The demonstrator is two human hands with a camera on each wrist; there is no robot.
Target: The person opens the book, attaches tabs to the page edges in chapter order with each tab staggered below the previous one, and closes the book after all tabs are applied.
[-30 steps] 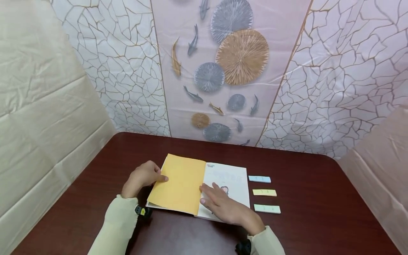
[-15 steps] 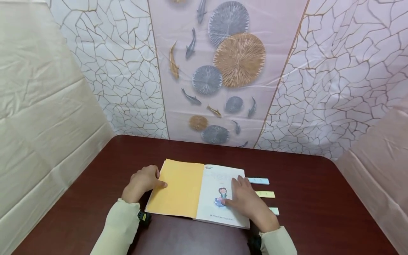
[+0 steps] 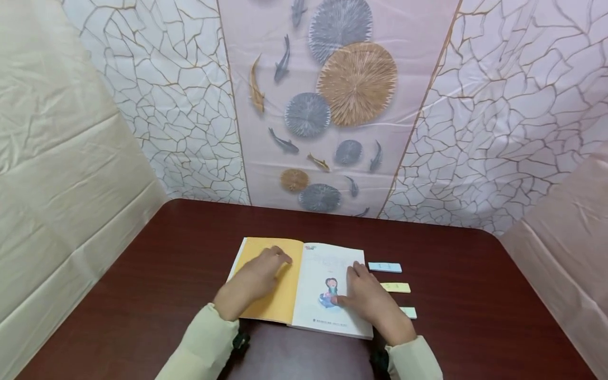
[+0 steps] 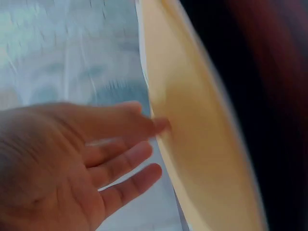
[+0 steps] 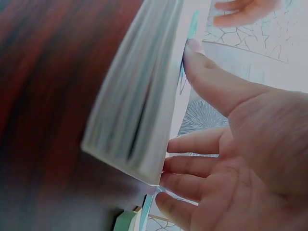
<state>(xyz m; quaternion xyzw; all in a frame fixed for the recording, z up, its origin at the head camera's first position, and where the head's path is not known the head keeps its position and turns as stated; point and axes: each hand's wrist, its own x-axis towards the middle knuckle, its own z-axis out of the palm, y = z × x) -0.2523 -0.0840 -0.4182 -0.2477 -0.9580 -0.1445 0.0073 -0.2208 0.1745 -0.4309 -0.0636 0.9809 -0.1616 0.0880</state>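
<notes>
A pale patterned cloth [image 3: 190,105] with fish and round discs rises behind the far edge of the dark red-brown table [image 3: 475,295]. In from that far edge, somewhat nearer the table's far left corner than its far right one, lies an opened book [image 3: 304,287], its yellow page [image 3: 283,293] under the left hand [image 3: 258,274] and its white page [image 3: 315,269] under the right hand [image 3: 368,295]. The hands are well apart, with the book's fold between them, and neither is clamped on anything. The left hand reaches over the yellow page with its fingers loose, the thumb tip at the paper; the left wrist view is too blurred to tell whether it presses. The right hand rests relaxed along the white page's outer side, its thumb tip at the printed figure [image 3: 330,290]. Between the book and the table's right edge lie a blue strip [image 3: 385,267], a yellow strip [image 3: 396,287] and a green strip [image 3: 410,313], the last two partly hidden by the right hand
</notes>
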